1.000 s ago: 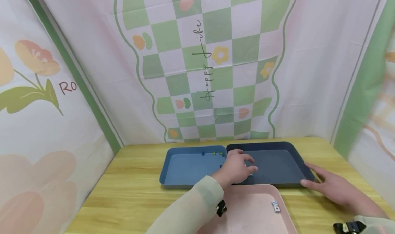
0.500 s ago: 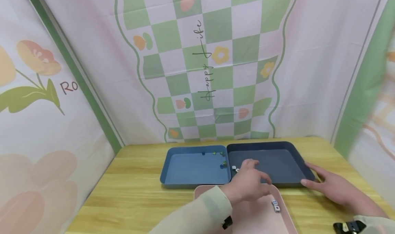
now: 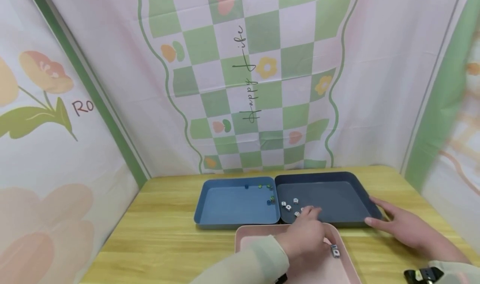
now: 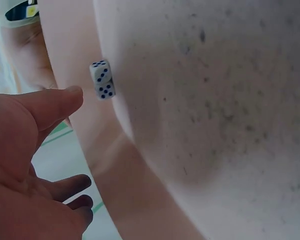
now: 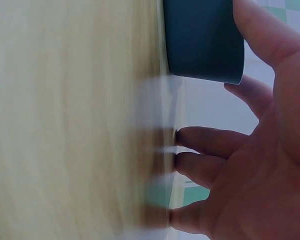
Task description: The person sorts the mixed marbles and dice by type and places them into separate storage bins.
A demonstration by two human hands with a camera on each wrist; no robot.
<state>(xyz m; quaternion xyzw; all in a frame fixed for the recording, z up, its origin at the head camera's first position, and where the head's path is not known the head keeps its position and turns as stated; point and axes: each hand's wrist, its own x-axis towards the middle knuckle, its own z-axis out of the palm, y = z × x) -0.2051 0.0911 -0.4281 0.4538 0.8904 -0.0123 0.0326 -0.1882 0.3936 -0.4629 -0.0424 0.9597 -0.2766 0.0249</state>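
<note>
My left hand is above the right part of the pink tray, fingers relaxed and parted. Beside its thumb, two white dice with blue pips sit one against the other at the tray's side wall; the left wrist view shows a small gap between thumb and dice. My right hand holds the near right corner of the dark tray, thumb and index finger on either side of it. Several white dice lie in that tray's left part, some partly hidden by my left fingers.
A blue tray stands against the dark tray's left side, with several small blue and green pieces mostly along its right side. All three trays rest on a wood-grain table. A patterned cloth hangs behind.
My left hand has moved from over the dark tray toward me and right, to the dice in the pink tray. White dice in the dark tray are now uncovered. The right hand stays put.
</note>
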